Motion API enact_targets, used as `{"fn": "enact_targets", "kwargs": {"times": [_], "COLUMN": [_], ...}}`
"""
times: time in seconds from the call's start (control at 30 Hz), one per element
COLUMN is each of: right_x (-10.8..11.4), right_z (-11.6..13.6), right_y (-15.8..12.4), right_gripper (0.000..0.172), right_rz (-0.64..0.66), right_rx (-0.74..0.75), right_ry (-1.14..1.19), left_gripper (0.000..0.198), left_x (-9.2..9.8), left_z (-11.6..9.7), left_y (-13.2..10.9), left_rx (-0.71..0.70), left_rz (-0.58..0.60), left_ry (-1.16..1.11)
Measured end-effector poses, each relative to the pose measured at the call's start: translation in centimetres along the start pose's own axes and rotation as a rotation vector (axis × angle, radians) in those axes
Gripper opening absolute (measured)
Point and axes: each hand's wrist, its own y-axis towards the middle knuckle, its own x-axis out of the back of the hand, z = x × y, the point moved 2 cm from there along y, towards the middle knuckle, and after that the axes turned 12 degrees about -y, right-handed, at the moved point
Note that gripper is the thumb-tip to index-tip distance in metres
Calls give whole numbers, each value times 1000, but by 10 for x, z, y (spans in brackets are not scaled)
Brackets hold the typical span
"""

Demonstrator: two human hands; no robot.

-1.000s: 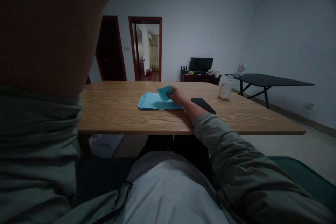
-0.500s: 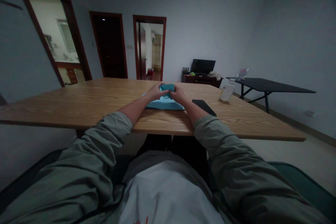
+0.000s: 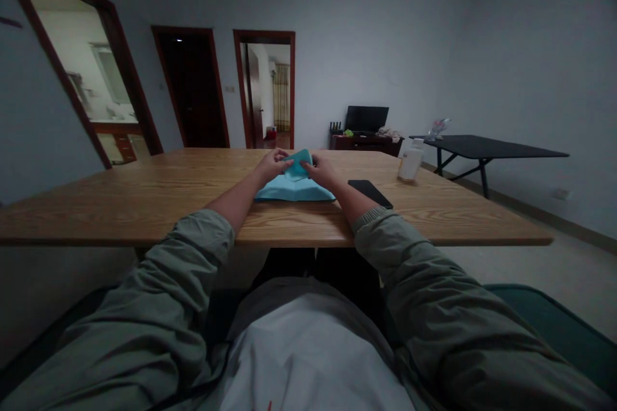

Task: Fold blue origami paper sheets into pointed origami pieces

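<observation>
A small teal folded piece (image 3: 301,162), paper or thin cloth, is held up tilted between my hands. My right hand (image 3: 322,171) pinches its right edge, with the thumb across the near face. At its left side, my left hand (image 3: 272,166) has thumb and fingers closed on the edge. Just below both hands, a light blue sheet-like thing (image 3: 295,191) lies on the wooden table (image 3: 193,192) near the front edge. Its far part is hidden behind my hands and the teal piece.
A flat black object (image 3: 370,193) lies right of my right forearm. Farther right stands a translucent white bottle (image 3: 411,162). Beyond the table are a black folding table (image 3: 491,146) and a low cabinet (image 3: 342,142) with a monitor (image 3: 367,119).
The teal piece has turned from lying level to a tilted position, its right corner higher. My left hand has shifted slightly left. The camera view has turned a little to the right.
</observation>
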Motion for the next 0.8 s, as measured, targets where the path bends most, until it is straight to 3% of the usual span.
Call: {"fn": "enact_targets", "kwargs": {"times": [0.1,0.27,0.33,0.43,0.57,0.7,0.8], "right_x": [2,2,3,4,3,2,3], "right_z": [3,0,-2,-3,0,-1,-4], "right_y": [-1,1,2,3,2,2,1], "right_gripper": [29,30,31,28,25,50,54], "right_rz": [-13,-56,-107,-176,-139,-114,-98], "right_rx": [-14,9,8,8,-79,-150,-132], "right_ry": [82,128,105,111,235,322,190], "left_gripper": [47,39,38,55,73,63,47], "left_x": [-1,-2,-3,-5,-5,3,8], "left_z": [2,0,-2,-2,2,7,7], "left_y": [-3,-8,-9,-10,-7,2,5], "left_rx": [198,339,317,284,207,93,-79], "left_rz": [107,216,226,201,142,57,12], "left_ry": [-272,-391,-401,-374,-293,-149,134]}}
